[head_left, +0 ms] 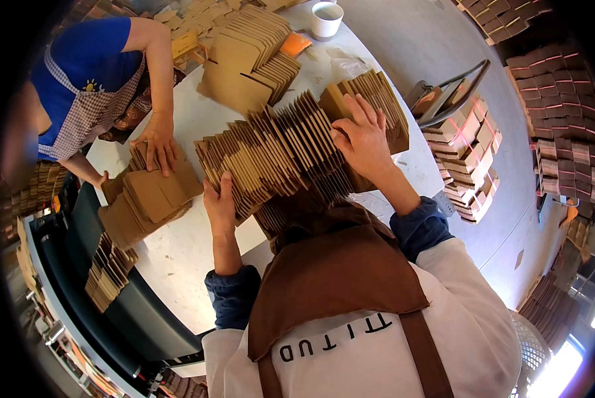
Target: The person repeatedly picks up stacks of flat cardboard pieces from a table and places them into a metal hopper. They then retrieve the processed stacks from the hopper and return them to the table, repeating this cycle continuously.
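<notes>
A long row of flat brown cardboard pieces (277, 149), standing on edge and packed side by side, lies in front of me on the white table (178, 278). At its left end my left hand (219, 205) grips the row, fingers up along the last pieces. My right hand (363, 142) is at the other end, its bent fingers over the cardboard. Just beyond it stands another cardboard bundle (380, 99). My brown apron (337, 265) hides the near edge of the row. The undersides of both hands are out of sight.
A co-worker in blue presses a hand on a cardboard stack (158, 196) at the left. Farther back are a fanned cardboard pile (244, 60), a white cup (326, 20) and an orange piece (295, 44). A cart with cardboard bundles (466, 156) stands right of the table.
</notes>
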Demonstrator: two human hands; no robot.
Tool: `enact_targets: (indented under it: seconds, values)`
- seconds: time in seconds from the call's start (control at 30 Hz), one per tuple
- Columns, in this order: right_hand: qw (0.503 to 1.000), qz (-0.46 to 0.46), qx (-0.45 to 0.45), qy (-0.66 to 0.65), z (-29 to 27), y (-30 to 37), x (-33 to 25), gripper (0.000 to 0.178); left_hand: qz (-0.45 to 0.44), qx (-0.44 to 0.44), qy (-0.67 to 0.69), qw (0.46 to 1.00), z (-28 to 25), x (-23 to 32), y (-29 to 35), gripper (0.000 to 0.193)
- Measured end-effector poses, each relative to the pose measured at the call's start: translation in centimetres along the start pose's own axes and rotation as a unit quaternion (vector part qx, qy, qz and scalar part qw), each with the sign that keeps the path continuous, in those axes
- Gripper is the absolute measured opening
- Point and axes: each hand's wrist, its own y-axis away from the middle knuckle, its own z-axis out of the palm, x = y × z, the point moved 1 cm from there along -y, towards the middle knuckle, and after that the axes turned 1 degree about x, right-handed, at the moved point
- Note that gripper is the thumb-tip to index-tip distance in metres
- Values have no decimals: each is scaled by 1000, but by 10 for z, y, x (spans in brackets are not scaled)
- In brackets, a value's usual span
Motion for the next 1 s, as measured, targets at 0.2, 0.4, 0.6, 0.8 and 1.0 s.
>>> enact_targets:
  seconds: [0.2, 0.4, 0.6, 0.8, 1.0]
  values:
    - [1000, 5, -1, 3, 5, 2, -1, 33, -6, -36, 30, 999, 1, 9, -1, 59]
    - [1000, 8, -20, 12, 4, 1, -3, 48, 3, -35, 28, 999, 1, 13, 1, 53]
    - [999, 17, -31, 18, 9, 2, -3, 44, 7, -56, 46, 997, 1, 8, -1, 50]
    - [1000, 12, -5, 27, 4, -1, -6, 27, 32, -47, 54, 997, 2, 4, -3, 48]
    - [996, -78, -13, 43, 2, -4, -1, 13, 15, -21, -18, 1000, 0, 8, -2, 46]
